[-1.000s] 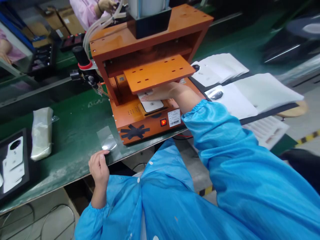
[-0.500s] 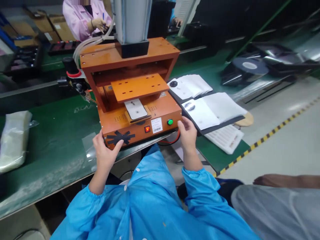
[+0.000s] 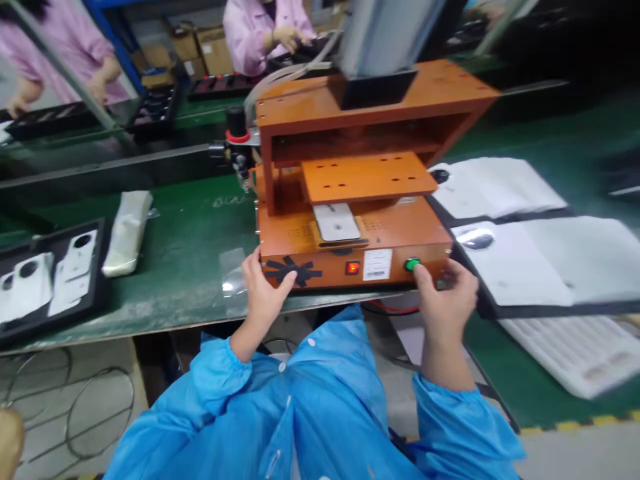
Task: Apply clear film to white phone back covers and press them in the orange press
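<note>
An orange bench press [image 3: 300,227] stands before me with its upper plate [image 3: 370,177] raised. A flat white phone-shaped piece [image 3: 337,223] lies on the small fixture beneath, its far end partly hidden by the plate. My left hand [image 3: 264,287] rests at the press's front left corner, thumb stretched over a star-shaped patch of black tape [image 3: 285,270]. At the front right, my right hand [image 3: 445,297] has its thumb at the green button [image 3: 413,264] and its fingers by the side edge. Neither hand has anything lifted in it.
White sheets [image 3: 525,260] lie on black trays to the right, above a white ridged tray [image 3: 575,353]. Left are a plastic-wrapped bundle [image 3: 127,233] and a black tray [image 3: 103,293] of white cut pieces. Co-workers in pink [image 3: 265,33] sit across the bench.
The view has swung left, bringing the tray of cut pieces into sight. My right thumb has moved from the press's corner onto the green button. My left hand stays at its corner.
</note>
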A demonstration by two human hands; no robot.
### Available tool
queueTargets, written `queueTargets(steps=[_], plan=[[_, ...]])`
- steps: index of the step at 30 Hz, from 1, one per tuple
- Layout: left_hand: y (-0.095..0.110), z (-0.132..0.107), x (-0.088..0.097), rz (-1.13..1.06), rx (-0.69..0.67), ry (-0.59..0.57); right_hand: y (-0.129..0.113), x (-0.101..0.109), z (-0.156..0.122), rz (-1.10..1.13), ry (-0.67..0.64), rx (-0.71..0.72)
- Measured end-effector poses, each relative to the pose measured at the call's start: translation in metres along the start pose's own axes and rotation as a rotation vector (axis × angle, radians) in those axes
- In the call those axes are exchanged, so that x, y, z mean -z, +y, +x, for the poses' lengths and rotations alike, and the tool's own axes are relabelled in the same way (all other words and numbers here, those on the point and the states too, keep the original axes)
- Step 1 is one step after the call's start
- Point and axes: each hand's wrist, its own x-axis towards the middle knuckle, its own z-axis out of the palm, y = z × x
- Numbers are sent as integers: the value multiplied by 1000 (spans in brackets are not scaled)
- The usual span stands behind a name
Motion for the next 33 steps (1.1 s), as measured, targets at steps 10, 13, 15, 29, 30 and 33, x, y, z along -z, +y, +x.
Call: queueTargets(steps=[10, 13, 15, 29, 30, 33], plan=[[-80, 15, 134, 261, 19, 83, -51, 12, -106, 112, -72, 641], [-104, 38, 150, 328, 53, 51, -78, -4, -138, 296, -391, 868], [-106, 47, 146, 344, 33, -19, -94, -18, -155, 376, -549, 910], [-96, 33, 133, 304, -57, -394, -198, -82, -183, 189, -1052, 960], [-94, 32, 132, 299, -49, -380, -209, -92, -183, 130, -1055, 971], [-90, 29, 128, 292, -18, -336, -230, -117, -185, -88, -1080, 1002]])
